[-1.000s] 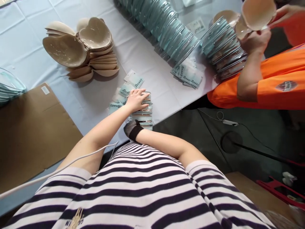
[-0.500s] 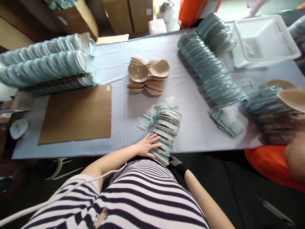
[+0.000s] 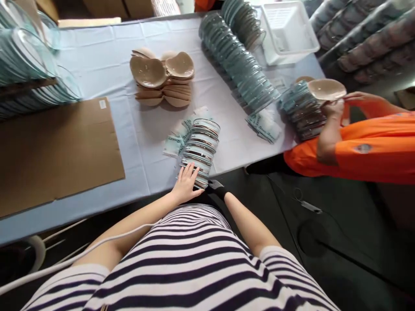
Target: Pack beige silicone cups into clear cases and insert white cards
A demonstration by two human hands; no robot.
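A leaning row of clear, round-edged plastic packs (image 3: 202,144) lies at the table's near edge, with tan and pale layers between them. My bare left hand (image 3: 186,183) rests on the row's near left side, fingers stretched out and thumb apart. My right hand (image 3: 216,188), in a dark glove or sleeve, is at the row's near right end; its fingers are mostly hidden. Small printed cards or sachets (image 3: 175,144) lie fanned out left of the row. Beyond them sits a pile of tan bra cups (image 3: 149,72) in joined pairs.
More clear packs stand at left (image 3: 29,60) and in a long row (image 3: 238,60) at right. Cardboard (image 3: 65,160) lies on the left. A white basket (image 3: 288,47) stands at the back right. A co-worker in orange (image 3: 366,149) handles a tan cup (image 3: 327,89) at another stack.
The view has turned rightward, so the table's things appear further left and the co-worker shows more fully. My left hand stays on the row, its fingers now pointing more forward.
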